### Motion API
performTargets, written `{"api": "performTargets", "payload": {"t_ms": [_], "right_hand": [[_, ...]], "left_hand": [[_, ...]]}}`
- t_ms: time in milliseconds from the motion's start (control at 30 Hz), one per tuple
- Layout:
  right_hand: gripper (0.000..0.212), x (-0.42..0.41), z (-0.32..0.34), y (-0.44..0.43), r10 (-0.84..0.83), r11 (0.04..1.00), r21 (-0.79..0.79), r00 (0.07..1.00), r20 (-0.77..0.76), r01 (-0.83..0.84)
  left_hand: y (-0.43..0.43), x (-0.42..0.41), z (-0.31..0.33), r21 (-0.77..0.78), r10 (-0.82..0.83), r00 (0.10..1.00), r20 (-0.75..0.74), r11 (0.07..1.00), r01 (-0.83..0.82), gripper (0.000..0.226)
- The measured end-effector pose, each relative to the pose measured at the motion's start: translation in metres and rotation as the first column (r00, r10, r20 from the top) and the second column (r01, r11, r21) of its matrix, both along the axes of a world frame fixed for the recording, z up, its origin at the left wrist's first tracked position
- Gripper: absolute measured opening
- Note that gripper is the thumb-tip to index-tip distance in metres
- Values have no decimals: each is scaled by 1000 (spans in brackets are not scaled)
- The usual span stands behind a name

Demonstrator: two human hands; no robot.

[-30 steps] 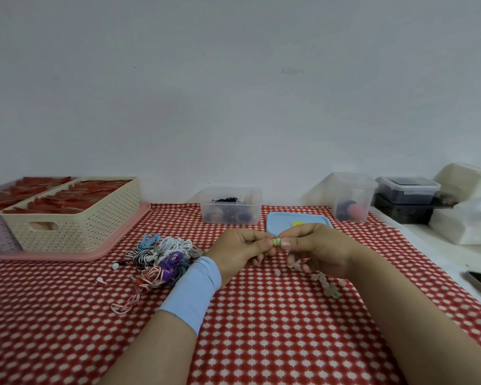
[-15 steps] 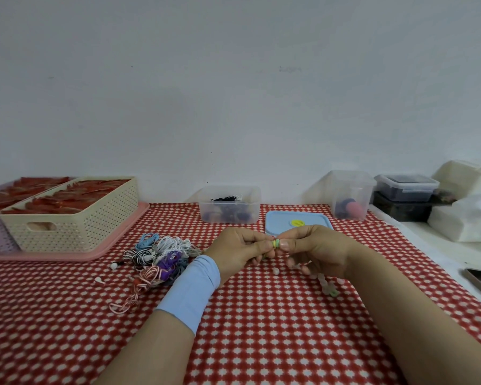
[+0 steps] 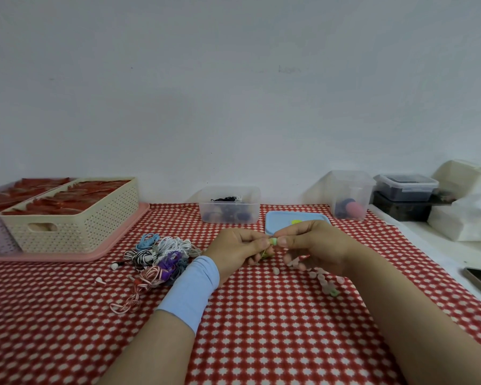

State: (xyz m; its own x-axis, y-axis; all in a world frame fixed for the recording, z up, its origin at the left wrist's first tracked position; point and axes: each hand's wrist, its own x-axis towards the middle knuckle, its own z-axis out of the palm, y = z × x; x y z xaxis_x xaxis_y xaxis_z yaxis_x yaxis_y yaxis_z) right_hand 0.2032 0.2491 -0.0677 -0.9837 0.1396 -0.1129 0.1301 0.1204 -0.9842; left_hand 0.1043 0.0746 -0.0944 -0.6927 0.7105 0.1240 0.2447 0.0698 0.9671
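Together, left hand (image 3: 233,247) and right hand (image 3: 314,245) pinch one green bead (image 3: 273,241) (possibly rubber).

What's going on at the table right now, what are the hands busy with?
A person pinches a small green piece between the fingertips of the left hand and the right hand, just above the red checked cloth. Loose pale pieces lie on the cloth beneath the right hand. A pile of coiled earphone cables sits to the left, untouched, and a blue lid lies just behind the hands.
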Motion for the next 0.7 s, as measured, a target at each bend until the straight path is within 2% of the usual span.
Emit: {"api": "performTargets", "payload": {"t_ms": [100,200,367,433,700], "right_hand": [[14,-2,-3,1,29,999,-27,998,63,-27],[13,-1,-2,1,34,999,-6,997,75,-34],[11,-2,-3,1,-19,1000,-16,994,-103,17],[12,-2,-1,1,-30,999,7,988,-150,32],[11,0,-4,3,-24,998,59,997,-67,28]], "left_hand": [[0,0,0,-26,-10,999,-47,1000,9,12],[1,0,-2,-18,-22,999,-31,1000,21,15],[7,4,1,183,-49,966,252,983,2,15],[7,5,3,213,-57,956,287,977,-6,15],[5,5,1,81,5,992,124,997,-15,13]]}}
